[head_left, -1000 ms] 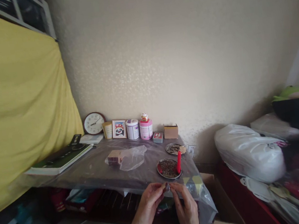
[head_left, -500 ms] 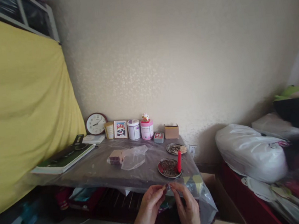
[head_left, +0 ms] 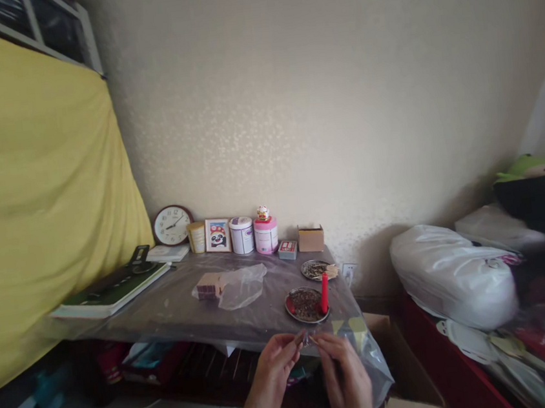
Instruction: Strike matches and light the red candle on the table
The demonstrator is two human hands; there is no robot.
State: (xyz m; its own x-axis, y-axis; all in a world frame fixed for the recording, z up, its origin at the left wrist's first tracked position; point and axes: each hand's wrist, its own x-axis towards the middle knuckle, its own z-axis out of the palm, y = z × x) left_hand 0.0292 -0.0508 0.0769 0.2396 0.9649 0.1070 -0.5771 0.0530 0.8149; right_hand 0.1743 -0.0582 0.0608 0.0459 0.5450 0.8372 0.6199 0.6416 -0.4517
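Note:
Just past the table's front edge, my left hand [head_left: 278,365] and my right hand [head_left: 343,368] meet at the fingertips, both closed in a pinch. Between them is a small, clear, shiny piece [head_left: 307,338], too small to name and partly hidden by the fingers. Beyond my hands, a red candle [head_left: 325,292] stands upright at the right side of a round metal plate [head_left: 309,321] strewn with dark bits. A second metal plate [head_left: 305,276] behind it holds dark bits and a bundle of pale sticks [head_left: 329,271].
On the plastic-covered table [head_left: 166,306] are a cardboard block [head_left: 209,285], a clear bag [head_left: 242,288], a thick green book [head_left: 111,292], a clock [head_left: 172,225], canisters [head_left: 242,236] and a small brown box [head_left: 311,239]. A white bag [head_left: 455,275] lies at the right.
My fingertips have drawn slightly apart around the small shiny piece, and my right hand has turned a little. The view has shifted slightly; the table things stay in place.

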